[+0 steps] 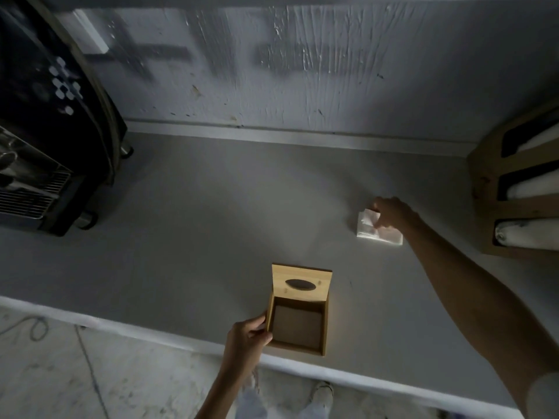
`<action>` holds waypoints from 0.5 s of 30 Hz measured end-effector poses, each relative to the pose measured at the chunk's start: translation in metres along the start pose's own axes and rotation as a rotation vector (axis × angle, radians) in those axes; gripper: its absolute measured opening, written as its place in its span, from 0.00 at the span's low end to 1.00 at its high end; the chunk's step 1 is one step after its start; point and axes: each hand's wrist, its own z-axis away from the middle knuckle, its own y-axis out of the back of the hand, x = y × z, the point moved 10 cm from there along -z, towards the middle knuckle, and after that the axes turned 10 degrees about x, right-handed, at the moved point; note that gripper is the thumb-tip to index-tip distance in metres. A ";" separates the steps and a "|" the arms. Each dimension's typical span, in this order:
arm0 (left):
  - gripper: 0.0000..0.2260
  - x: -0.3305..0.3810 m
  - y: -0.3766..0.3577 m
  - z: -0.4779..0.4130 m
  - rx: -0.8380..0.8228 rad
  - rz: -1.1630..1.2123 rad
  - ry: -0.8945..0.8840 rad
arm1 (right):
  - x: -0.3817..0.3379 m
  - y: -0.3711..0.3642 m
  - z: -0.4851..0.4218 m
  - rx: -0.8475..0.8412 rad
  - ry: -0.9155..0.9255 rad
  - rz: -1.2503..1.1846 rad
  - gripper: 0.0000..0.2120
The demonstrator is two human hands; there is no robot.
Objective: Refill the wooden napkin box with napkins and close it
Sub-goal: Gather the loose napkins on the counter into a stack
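The wooden napkin box (298,349) stands near the counter's front edge. Its lid (301,284), with a dark oval slot, is swung up and back, and the inside looks empty. My left hand (246,338) grips the box's left wall. Farther back and to the right, a small stack of white napkins (367,228) lies flat on the counter. My right hand (391,214) reaches out over it, with fingers on the top of the stack.
A black coffee machine (45,131) with a metal drip grille fills the left end of the grey counter (196,231). At the right edge stands a wooden dispenser (484,189) with white rolls in its slots. A rough wall runs behind.
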 end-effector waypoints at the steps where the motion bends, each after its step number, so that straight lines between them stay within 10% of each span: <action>1: 0.22 0.000 0.000 0.000 -0.005 0.008 0.002 | 0.000 -0.005 0.005 -0.010 -0.006 0.013 0.19; 11: 0.13 -0.014 0.000 0.002 0.067 0.232 0.153 | -0.034 -0.096 0.150 0.005 0.027 -0.090 0.20; 15: 0.14 -0.049 -0.006 0.024 0.275 0.768 0.371 | -0.030 -0.128 0.231 0.055 0.006 -0.257 0.19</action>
